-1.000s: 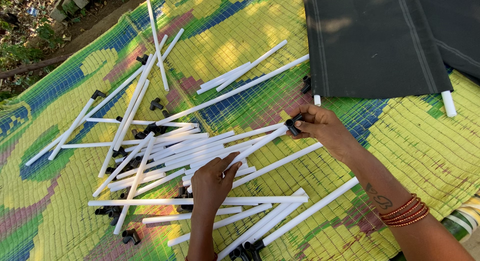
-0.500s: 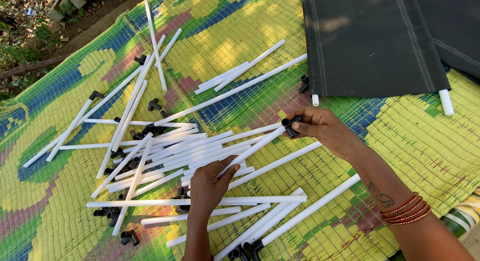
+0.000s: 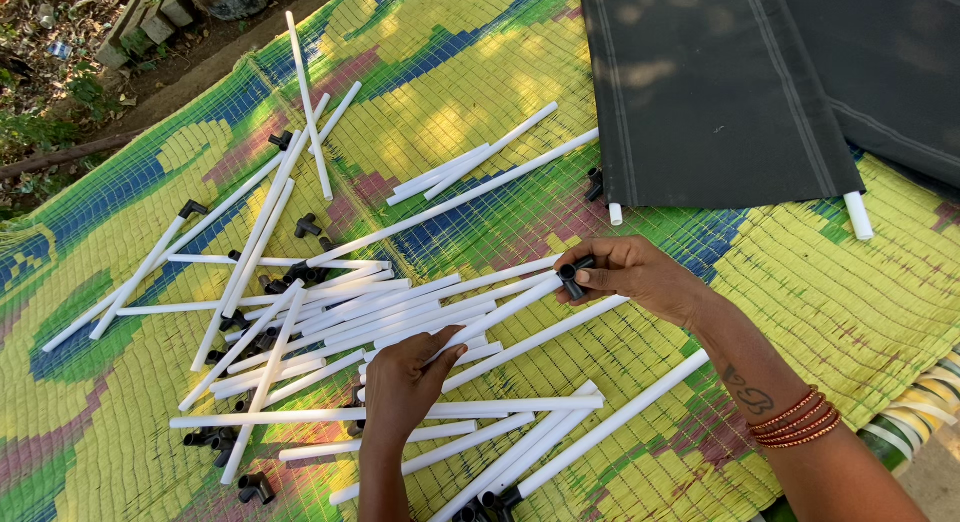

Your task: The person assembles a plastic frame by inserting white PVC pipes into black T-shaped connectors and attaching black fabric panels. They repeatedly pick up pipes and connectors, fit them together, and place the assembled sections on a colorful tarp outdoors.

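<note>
Left hand [image 3: 405, 382] grips the white pipe [image 3: 500, 317] mid-length; right hand [image 3: 630, 277] pinches the black connector [image 3: 572, 274] at its end. Best keep both in line, push straight. Loose pipes [image 3: 330, 317] crowd the mat [image 3: 800, 312].

A woven plastic mat [image 3: 880, 312] in yellow, green, blue and magenta covers the ground. Many white plastic pipes [image 3: 330, 312] lie scattered across its left and middle, small black plastic connectors [image 3: 305, 225] among them. Dark rectangular fabric panels [image 3: 720, 92] lie far right.
</note>
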